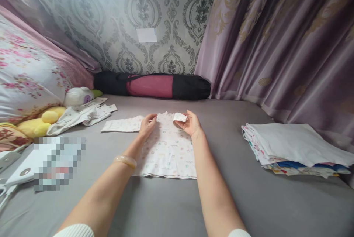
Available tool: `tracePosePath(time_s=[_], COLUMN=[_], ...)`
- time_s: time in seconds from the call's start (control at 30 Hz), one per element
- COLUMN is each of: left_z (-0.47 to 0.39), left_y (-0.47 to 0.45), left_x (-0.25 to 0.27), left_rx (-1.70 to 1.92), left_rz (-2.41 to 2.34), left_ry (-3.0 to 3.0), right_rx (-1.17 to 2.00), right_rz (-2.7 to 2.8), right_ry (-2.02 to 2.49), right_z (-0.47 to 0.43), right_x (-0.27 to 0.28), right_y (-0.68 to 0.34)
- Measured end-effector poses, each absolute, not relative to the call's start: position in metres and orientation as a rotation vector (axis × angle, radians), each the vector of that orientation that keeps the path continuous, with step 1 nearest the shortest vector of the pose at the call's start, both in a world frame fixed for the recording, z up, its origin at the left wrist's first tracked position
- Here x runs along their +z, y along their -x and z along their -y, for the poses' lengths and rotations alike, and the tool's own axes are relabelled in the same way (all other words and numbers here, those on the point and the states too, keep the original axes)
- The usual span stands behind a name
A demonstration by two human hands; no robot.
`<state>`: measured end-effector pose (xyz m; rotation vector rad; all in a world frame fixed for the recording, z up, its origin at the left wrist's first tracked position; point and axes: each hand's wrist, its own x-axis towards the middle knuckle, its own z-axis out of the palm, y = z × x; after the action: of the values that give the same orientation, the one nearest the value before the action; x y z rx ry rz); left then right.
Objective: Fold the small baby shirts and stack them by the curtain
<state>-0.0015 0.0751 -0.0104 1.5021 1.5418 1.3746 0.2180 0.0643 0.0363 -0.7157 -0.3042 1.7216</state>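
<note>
A white long-sleeved shirt (pixel 168 152) with a small pastel print lies spread on the grey bed sheet, its hem toward me and its collar away. One sleeve stretches flat to the left. My right hand (pixel 192 123) grips the other sleeve near the right shoulder; the sleeve's end (pixel 180 117) is folded over and raised in the fingers. At the left shoulder, my left hand (pixel 148 124) hovers or rests with loosely curved fingers; nothing shows between them. A pale bangle (pixel 125 161) circles my left wrist.
A stack of folded clothes (pixel 298 144) sits at the right. Crumpled white clothing (pixel 80 117), a yellow plush toy (pixel 41 122) and a floral pillow (pixel 27 71) are at the left, with a white device (pixel 27 165) nearer me. A black-and-red long bag (pixel 151 85) lies along the wall.
</note>
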Motion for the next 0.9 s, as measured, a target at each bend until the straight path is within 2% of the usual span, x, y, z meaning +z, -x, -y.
tracePosePath(time_s=[0.27,0.67,0.77,0.9], left_z=[-0.076,-0.065,-0.067,-0.072], left_y=[0.012,0.004,0.004,0.005], left_x=[-0.015,-0.01,-0.014,-0.022], left_rx=[1.56,1.394,1.382,1.381], left_rz=[-1.33,-1.49,-1.542,-1.553], left_ry=[-1.063,-1.397,-1.484,-1.554], right_rx=[1.806,1.848,1.787,1.553], right_rz=[0.281,0.319,0.379,0.656], right_ry=[0.68,0.751,0.798,1.033], right_z=[-0.055,-0.059,-0.06,-0.062], right_x=[0.05,0.038,0.039,0.04], right_y=[-0.21,-0.199,-0.2,-0.197])
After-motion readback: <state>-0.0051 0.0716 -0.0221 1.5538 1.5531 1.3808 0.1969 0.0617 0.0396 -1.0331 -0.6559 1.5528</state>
